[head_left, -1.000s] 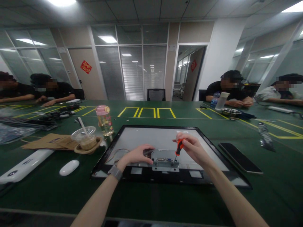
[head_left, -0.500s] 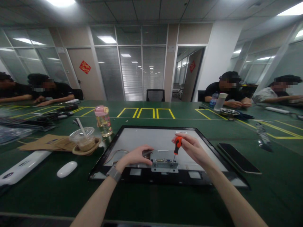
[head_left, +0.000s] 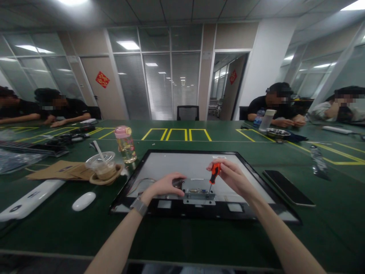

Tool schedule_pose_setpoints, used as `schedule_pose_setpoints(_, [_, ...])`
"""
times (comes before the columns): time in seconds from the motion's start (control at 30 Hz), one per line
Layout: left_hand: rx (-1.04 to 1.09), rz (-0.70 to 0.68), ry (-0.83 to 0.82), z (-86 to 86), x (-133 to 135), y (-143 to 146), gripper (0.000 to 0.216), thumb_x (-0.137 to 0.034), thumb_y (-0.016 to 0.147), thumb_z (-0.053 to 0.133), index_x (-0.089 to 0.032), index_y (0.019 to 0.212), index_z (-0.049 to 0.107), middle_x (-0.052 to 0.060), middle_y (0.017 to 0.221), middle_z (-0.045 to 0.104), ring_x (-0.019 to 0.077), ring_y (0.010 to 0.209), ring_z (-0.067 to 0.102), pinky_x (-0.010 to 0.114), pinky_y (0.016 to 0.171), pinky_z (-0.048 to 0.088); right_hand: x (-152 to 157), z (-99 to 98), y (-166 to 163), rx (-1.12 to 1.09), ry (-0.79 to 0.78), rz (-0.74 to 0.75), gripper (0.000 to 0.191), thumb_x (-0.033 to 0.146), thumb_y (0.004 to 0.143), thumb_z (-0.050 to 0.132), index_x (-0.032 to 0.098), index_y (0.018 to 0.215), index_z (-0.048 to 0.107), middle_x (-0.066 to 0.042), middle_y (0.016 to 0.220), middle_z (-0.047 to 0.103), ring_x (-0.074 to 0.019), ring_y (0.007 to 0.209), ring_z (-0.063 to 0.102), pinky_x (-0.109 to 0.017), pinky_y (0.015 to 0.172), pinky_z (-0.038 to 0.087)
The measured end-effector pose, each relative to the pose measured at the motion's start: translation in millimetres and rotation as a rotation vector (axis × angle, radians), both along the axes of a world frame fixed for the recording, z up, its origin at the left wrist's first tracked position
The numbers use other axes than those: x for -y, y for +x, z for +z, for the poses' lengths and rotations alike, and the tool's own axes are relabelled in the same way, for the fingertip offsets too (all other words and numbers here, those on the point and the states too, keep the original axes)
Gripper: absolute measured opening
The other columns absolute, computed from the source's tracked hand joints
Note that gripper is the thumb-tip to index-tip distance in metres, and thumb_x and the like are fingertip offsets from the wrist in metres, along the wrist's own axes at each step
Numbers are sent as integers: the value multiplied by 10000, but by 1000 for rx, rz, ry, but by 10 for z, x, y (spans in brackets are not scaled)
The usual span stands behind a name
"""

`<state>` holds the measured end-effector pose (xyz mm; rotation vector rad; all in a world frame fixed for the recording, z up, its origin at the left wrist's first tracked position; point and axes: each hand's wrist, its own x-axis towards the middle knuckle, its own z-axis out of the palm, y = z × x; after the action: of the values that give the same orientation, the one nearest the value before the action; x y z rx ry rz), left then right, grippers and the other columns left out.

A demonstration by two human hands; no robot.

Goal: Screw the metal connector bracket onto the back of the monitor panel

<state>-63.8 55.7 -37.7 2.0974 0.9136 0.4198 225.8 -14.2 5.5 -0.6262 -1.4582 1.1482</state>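
Note:
A flat display panel [head_left: 176, 163] with a black frame lies on the green table in front of me. On its near side sits a metal bracket [head_left: 196, 185] with video ports facing me. My left hand [head_left: 167, 185] is curled around the bracket's left end, thumb at the front corner. In my right hand [head_left: 229, 173] is a screwdriver [head_left: 215, 173] with an orange and black handle, held nearly upright. Its tip meets the bracket's right part, beside the blue port. Any screw under the tip is too small to make out. Thin wires [head_left: 139, 185] run left of the bracket.
Left of the panel are a white mouse [head_left: 83, 201], an iced drink cup [head_left: 101, 167], a pink-lidded bottle [head_left: 126, 146] and a white power strip [head_left: 31, 199]. A phone [head_left: 288, 187] lies to the right. Several people sit across the table, near a metal bowl [head_left: 278, 134].
Both hands keep their places on the bracket and the screwdriver. The view has shifted slightly. At far right, a person has raised a hand to their head.

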Motion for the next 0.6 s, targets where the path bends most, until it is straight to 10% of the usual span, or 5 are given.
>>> schedule_pose_setpoints(0.6, [-29,-8,25,12,-6,12,740,-462,654,837,-204,1310,613,86,1389,579,288,1278,527,384,1120,378,-49,-72,9,-85,10,14,153,420,833,748,288,906,774,-27,986,704,-192,928,673,-427,1004,491])
